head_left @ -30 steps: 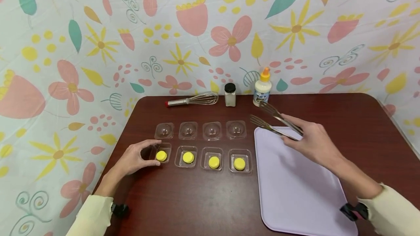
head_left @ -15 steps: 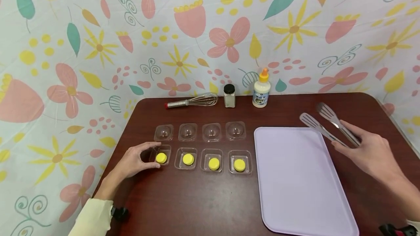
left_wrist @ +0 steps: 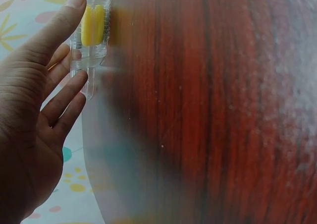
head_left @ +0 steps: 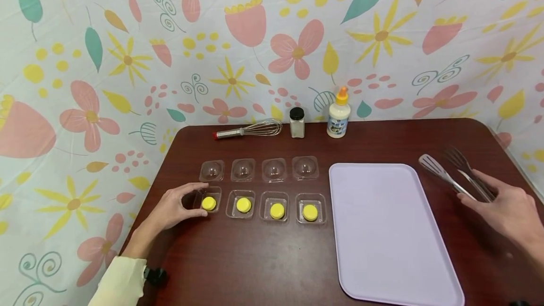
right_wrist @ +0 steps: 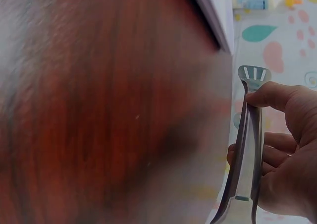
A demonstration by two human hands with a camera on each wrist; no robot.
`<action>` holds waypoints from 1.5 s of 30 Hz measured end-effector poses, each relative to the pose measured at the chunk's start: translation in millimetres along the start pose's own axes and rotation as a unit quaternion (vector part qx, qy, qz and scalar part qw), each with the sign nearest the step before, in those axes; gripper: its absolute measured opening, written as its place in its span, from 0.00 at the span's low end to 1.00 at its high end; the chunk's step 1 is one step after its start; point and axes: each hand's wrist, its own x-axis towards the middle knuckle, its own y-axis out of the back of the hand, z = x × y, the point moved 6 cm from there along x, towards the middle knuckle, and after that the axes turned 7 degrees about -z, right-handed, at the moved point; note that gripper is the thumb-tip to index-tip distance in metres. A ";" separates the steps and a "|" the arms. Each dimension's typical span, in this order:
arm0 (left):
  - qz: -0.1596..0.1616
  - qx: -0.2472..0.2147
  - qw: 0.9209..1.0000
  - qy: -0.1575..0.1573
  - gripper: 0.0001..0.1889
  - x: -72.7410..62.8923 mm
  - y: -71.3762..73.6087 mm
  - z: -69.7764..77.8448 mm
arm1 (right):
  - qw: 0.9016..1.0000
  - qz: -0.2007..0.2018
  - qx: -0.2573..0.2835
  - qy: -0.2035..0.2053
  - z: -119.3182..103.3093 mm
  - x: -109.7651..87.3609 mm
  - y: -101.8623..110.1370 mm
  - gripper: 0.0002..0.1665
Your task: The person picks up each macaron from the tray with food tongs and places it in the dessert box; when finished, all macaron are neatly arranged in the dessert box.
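Floral-printed cloth point(head_left: 284, 103) backs a glossy, reddish-brown tabletop point(head_left: 238, 259) in the head view. Four square clear-plastic boxes point(head_left: 278, 196) stand in a row, each containing a round yellow disc point(head_left: 243, 204); four domed transparent lids point(head_left: 243, 170) lie just behind. Farther back are a wire whisk point(head_left: 229, 133), a black-capped jar point(head_left: 297, 129) and an orange-capped bottle point(head_left: 337, 119). A smooth lilac tray point(head_left: 391, 235) lies right of the boxes. The left hand point(head_left: 176, 204) curves thumb and fingers around the leftmost box point(head_left: 216, 193). The right hand point(head_left: 505, 209) grips metal tongs point(head_left: 444, 174), slotted ends apart, right of the tray; a second earlier these were near its far-left corner.

Left wrist view: thumb and fingertips touch the leftmost box, whose disc shows two yellow layers.

Right wrist view: thumb and fingers clasp the tongs' shiny, slightly separated arms.
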 end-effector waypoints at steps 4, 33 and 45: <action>0.001 0.001 1.000 -0.001 0.41 0.1 0.0 0.2 | 1.000 -0.001 0.002 -0.011 9.2 -2.3 1.0 0.46; -0.009 0.010 1.000 0.011 0.43 -1.1 -0.7 3.9 | 0.998 -0.013 -0.027 -0.055 33.9 -5.9 -12.1 0.59; 0.021 -0.001 1.000 -0.007 0.40 1.6 24.8 6.9 | 0.998 0.018 0.049 -0.023 13.9 -4.1 -0.3 0.67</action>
